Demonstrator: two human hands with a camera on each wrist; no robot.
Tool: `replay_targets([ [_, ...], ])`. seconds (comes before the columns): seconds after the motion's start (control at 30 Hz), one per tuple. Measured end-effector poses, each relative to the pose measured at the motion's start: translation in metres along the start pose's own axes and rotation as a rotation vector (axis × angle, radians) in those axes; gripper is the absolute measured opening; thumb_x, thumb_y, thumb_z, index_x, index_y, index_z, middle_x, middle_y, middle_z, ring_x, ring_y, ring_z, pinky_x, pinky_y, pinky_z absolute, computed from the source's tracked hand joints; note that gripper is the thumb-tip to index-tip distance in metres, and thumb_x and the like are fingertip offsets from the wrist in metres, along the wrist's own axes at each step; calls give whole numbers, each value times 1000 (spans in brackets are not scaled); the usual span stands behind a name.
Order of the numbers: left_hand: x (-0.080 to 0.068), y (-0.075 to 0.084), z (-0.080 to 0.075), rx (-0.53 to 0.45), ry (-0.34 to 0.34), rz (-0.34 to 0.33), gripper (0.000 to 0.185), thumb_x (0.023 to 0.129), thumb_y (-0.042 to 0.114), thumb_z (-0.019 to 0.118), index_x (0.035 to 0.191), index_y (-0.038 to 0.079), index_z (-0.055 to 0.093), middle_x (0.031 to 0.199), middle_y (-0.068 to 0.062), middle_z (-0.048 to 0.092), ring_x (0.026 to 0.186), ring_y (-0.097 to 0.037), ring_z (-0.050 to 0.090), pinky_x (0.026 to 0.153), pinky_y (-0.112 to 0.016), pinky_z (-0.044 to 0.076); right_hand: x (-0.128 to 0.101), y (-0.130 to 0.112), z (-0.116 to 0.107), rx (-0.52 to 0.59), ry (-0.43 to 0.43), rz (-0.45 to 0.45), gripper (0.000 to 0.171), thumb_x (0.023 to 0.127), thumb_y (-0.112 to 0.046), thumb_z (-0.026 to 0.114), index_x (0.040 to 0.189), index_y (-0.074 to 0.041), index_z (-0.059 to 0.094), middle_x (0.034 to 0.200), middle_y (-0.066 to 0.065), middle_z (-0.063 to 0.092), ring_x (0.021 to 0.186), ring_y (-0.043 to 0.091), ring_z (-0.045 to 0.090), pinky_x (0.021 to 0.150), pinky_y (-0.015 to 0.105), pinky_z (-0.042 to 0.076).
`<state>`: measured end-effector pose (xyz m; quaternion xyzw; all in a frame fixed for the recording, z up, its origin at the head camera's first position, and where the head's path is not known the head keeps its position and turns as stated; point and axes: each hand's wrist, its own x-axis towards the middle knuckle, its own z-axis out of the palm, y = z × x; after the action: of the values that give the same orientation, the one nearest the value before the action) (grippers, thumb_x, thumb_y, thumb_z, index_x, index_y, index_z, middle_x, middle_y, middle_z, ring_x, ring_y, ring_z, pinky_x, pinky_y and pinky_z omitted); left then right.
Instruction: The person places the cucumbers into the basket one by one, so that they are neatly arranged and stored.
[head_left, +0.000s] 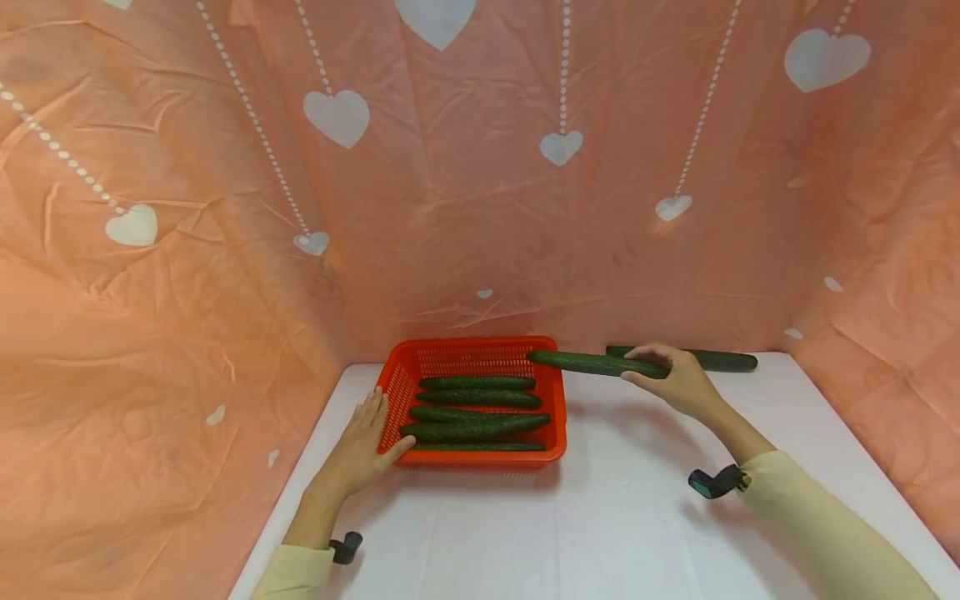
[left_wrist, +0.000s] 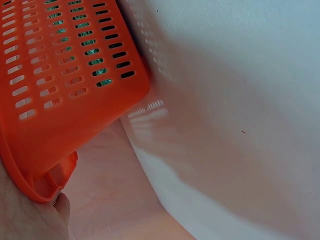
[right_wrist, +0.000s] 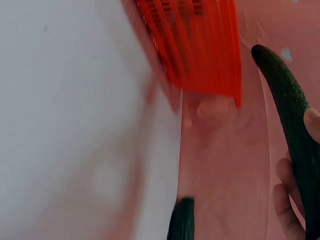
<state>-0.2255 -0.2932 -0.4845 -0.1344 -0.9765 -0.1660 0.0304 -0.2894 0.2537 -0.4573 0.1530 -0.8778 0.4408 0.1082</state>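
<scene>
My right hand (head_left: 682, 385) grips a long dark-green cucumber (head_left: 585, 362) near its right end, thumb on one side and fingers on the other. Its far tip overlaps the right rim of the red plastic basket (head_left: 480, 457) in the head view. In the right wrist view the held cucumber (right_wrist: 287, 97) hangs above table level, beside the basket wall (right_wrist: 210, 60). Several more cucumbers (head_left: 480, 429) lie lengthwise in the basket. My left hand (head_left: 358, 454) rests on the basket's left rim, fingers extended and thumb spread toward the front corner.
Behind my right hand, another cucumber (head_left: 723, 361) lies along the back edge of the white table (head_left: 600, 525). An orange-pink sheet (head_left: 465, 208) printed with white hearts hangs behind the table and along both sides.
</scene>
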Motion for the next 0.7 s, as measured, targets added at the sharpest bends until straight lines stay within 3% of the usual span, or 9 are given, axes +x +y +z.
replay_targets([
  [0.17, 0, -1, 1, 4, 2, 0, 104, 103, 63, 60, 167, -9, 19, 177, -25, 9, 165, -42, 8, 133, -59, 10, 8, -12, 23, 18, -23, -30, 38, 90, -30, 90, 121, -12, 77, 129, 14, 74, 118, 36, 71, 104, 59, 56],
  [0.37, 1, -3, 1, 1, 6, 4, 104, 103, 63, 60, 167, -9, 19, 177, -25, 9, 165, -42, 7, 133, -60, 10, 19, -31, 49, 49, -75, -45, 38, 90, -25, 90, 121, -9, 77, 111, 9, 76, 97, 25, 72, 88, 37, 63],
  [0.57, 2, -3, 2, -8, 9, 5, 104, 103, 62, 61, 167, -9, 19, 178, -25, 9, 165, -42, 7, 133, -60, 9, 32, -52, 70, 106, -157, -10, 37, 91, -21, 89, 122, -5, 76, 115, 11, 77, 107, 31, 74, 96, 49, 63],
  [0.7, 1, -2, 2, -9, 7, 5, 104, 103, 62, 61, 167, -9, 19, 177, -25, 9, 165, -42, 7, 133, -60, 10, 38, -61, 83, 172, -216, 12, 35, 93, -18, 86, 124, -5, 75, 122, 14, 75, 117, 35, 73, 103, 51, 60],
])
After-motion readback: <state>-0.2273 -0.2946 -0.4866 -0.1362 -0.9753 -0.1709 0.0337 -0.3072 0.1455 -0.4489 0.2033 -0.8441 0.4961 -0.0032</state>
